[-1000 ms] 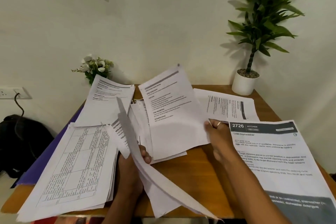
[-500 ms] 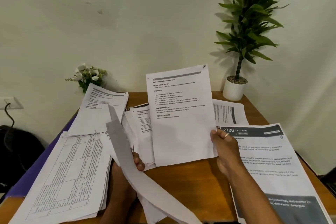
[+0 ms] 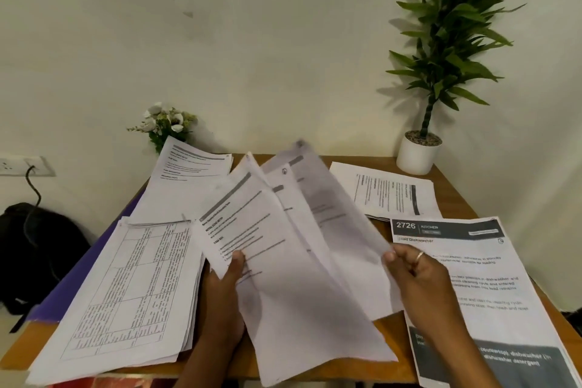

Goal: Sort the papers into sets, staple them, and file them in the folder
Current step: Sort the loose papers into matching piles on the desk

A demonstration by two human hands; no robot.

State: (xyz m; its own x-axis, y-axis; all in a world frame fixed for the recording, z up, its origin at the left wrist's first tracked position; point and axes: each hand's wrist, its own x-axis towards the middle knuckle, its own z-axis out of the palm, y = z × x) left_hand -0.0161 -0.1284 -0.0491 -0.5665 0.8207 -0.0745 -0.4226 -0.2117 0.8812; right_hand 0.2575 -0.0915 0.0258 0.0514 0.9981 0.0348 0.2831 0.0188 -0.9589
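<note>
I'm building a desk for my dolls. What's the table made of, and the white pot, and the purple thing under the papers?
Table: looks like wood or wood-look board, since it is warm brown with a soft sheen. White pot: smooth and plain, so ceramic or plastic; can't tell which. Purple thing: flat, thin and matte, probably a plastic or card folder, mostly hidden under the paper stacks.

Wooden bench (image 3: 393, 334). 8 o'clock: gridded stack (image 3: 126, 287), lying over a purple folder (image 3: 78, 280) that shows along the 9 o'clock edge. 11 o'clock: text stack (image 3: 189, 173). 2 o'clock: text sheets (image 3: 390, 192). 4 o'clock: "2726 KITCHEN" sheet (image 3: 472, 277). 1 o'clock corner: potted plant (image 3: 417, 154).
</note>
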